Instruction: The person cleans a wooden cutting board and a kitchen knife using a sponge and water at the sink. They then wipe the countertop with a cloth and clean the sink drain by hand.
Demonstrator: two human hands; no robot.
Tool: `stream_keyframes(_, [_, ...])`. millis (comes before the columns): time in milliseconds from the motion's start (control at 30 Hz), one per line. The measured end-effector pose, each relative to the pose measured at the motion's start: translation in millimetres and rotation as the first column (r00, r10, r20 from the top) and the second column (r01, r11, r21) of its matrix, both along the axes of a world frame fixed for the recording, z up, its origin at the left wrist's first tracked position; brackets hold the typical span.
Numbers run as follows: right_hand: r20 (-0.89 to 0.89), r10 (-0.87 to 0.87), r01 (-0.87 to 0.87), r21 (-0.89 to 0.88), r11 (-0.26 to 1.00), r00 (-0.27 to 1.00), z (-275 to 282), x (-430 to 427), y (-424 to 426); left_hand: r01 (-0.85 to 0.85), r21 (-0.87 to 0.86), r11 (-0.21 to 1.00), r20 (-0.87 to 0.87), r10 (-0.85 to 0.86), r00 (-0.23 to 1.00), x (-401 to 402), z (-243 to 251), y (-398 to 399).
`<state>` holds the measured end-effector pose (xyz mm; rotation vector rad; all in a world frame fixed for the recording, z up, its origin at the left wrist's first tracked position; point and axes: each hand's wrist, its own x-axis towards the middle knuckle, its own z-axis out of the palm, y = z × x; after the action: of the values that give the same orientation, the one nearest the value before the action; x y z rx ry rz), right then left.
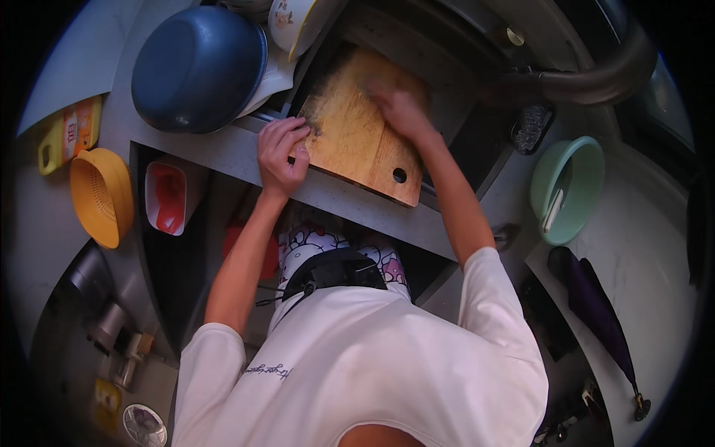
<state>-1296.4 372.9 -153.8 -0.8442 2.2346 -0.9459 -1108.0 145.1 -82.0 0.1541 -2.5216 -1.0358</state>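
Note:
A wooden cutting board [352,128] lies tilted over the sink [486,151], its near edge at the counter's front rim. Dark stains mark its left side, and a round hole pierces its near right corner. My left hand [283,153] grips the board's near left corner, fingers on top. On the board's upper part rests my right hand [397,109], its fingertips blurred; whether something is under them cannot be told.
A dark blue basin [195,70] sits upside down left of the sink, beside a floral bowl [293,25]. The faucet [592,75], a steel scourer [527,128] and a green basin [570,190] are at right. A yellow colander [103,198] stands left.

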Motion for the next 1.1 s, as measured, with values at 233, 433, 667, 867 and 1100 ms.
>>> stream_keyframes(233, [-0.045,-0.003,0.002,-0.025,1.000,0.999,13.5,17.2,-0.5,-0.029,-0.008,1.000,0.039,0.029,0.999,1.0,2.3,0.8])
stream_keyframes(433, [0.079,0.274,-0.250,-0.231,0.940,0.959,69.8,45.4,-31.8,-0.098,0.060,0.993,0.046,0.095,0.994,-2.4,4.2,7.0])
stream_keyframes(667, [-0.193,-0.322,0.365,0.260,0.894,0.927,-80.9,-51.3,43.3,-0.068,0.017,0.998,0.059,0.067,0.996,-0.8,-1.9,5.7])
stream_keyframes(867, [-0.284,-0.266,0.366,0.398,0.841,0.921,-77.6,-25.8,58.0,-0.076,0.035,0.997,0.062,0.074,0.995,0.2,-4.5,6.6])
stream_keyframes(1100, [-0.151,-0.142,0.127,-0.105,0.986,0.978,-3.3,6.6,-37.3,-0.063,0.033,0.998,0.081,0.060,0.995,-1.8,-1.4,7.0])
